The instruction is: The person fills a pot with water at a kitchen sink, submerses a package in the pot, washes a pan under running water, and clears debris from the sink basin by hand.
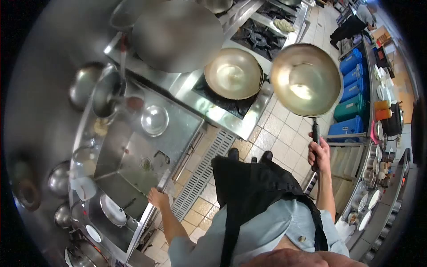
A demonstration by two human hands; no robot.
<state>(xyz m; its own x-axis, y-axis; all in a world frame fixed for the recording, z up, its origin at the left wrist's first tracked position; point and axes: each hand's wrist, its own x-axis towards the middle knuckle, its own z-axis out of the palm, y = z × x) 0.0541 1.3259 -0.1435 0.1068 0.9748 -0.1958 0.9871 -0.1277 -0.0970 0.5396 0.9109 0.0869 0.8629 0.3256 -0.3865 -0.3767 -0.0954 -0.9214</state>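
Observation:
My right hand [319,155] is wrapped round the black handle of a pan [307,80], raised over the tiled floor at the right with its shiny inside showing. My left hand [159,198] is closed at the front rim of the sink [167,178]; what its fingers hold is too small to make out. A second pan [233,73] rests on the stove, close to the left side of the raised pan. A metal bowl [155,120] sits on the steel surface beside the sink basin.
A large round metal lid or wok [178,35] is at the upper left. Burners [259,39] lie behind the second pan. Blue bins [346,128] and a counter with dishes line the right side. A floor grate [202,171] runs beside the sink. Another person [353,26] is far back at right.

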